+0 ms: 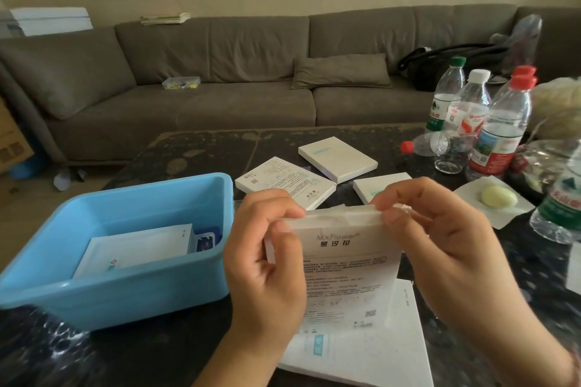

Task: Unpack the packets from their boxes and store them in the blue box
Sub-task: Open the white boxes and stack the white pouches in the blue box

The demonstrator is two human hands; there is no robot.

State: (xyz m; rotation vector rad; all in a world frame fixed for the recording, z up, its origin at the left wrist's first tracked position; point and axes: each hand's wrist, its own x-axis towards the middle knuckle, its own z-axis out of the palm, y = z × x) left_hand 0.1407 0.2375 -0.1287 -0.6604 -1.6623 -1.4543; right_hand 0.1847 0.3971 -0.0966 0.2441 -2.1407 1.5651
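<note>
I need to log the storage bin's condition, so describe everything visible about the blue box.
The blue box is a light blue, rectangular tub that looks like smooth plastic, with rounded corners, a rolled rim and no lid in sight. It stands upright and open on the dark speckled table, left of the left hand, whose back lies close to its right corner; contact cannot be told. Inside lie flat white packets and a dark blue packet against the right wall. It is far from full.

I have one wide-angle view, worn on the head, facing forward and down. It sits close above the table point(314, 148) and reaches back to the sofa point(220, 50).
</note>
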